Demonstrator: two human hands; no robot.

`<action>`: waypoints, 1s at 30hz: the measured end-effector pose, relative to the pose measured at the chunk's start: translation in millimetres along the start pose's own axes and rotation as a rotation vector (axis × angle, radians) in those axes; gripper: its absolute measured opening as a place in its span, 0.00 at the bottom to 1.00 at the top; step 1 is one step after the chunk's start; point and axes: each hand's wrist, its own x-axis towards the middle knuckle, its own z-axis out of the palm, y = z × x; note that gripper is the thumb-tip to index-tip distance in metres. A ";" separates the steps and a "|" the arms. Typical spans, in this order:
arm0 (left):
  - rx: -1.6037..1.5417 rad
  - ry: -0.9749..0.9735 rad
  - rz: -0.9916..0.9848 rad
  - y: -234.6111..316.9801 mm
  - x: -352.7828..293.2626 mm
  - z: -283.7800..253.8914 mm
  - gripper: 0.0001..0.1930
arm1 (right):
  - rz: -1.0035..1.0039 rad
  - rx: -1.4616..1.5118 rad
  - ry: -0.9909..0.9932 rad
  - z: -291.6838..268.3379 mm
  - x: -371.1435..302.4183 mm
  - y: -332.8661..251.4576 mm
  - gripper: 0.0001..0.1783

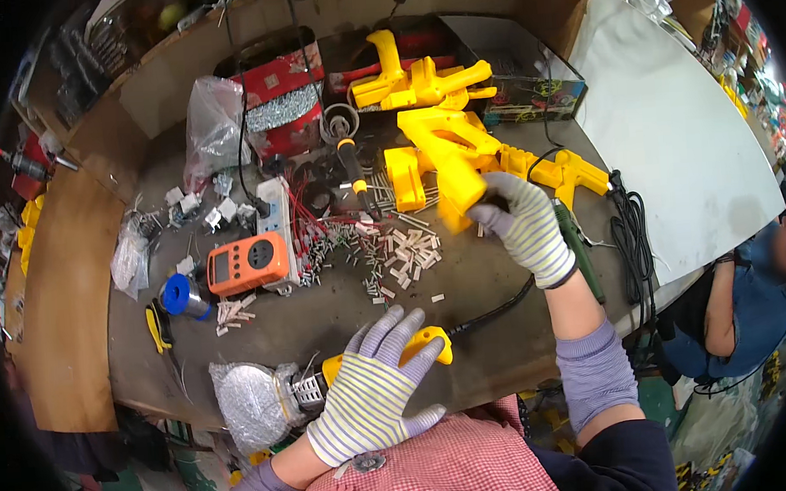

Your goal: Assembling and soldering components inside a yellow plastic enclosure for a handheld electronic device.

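My left hand [365, 398], in a striped glove, lies over a yellow-bodied power tool [434, 345] at the table's front edge. Its fingers are stretched out and apart. The tool has a slotted metal collar [309, 390], a bubble-wrapped front end [252, 400] and a black cord [494, 311]. In a matching glove, my right hand [530, 234] has its fingers closed round a yellow plastic housing piece [461, 181], slightly blurred at its lower end. More yellow housing pieces [405, 178] lie right beside it, and others [420, 82] are piled behind.
Small pale blocks [409, 253] and metal pins are scattered mid-table. An orange meter [247, 263], a power strip [275, 207], a blue solder spool [182, 295] and yellow-handled cutters [157, 327] stand left. A soldering iron [352, 168] sits in its holder. A coiled black cable [632, 233] lies right; another person [734, 303] sits beyond.
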 end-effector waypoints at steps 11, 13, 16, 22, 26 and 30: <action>-0.695 0.469 -0.212 -24.1 -14.1 22.4 0.40 | 0.033 1.390 -0.255 66.3 -46.2 4.9 0.27; -1.315 0.550 -0.367 -11.4 12.8 -3.2 0.35 | 0.042 1.456 -0.352 71.4 -47.6 0.6 0.26; -1.263 0.592 -0.390 -18.2 31.8 -22.4 0.30 | 0.227 1.378 -0.344 75.6 -57.0 5.8 0.28; -1.078 0.657 -0.385 -23.6 35.3 -28.7 0.26 | 0.213 1.280 -0.405 73.6 -52.3 -7.3 0.33; -0.937 0.636 -0.333 -25.9 31.4 -21.0 0.25 | 0.211 1.302 -0.445 77.9 -52.8 5.7 0.34; -0.935 0.599 -0.336 -24.9 21.4 -13.7 0.26 | 0.288 1.223 -0.384 78.8 -54.2 9.8 0.33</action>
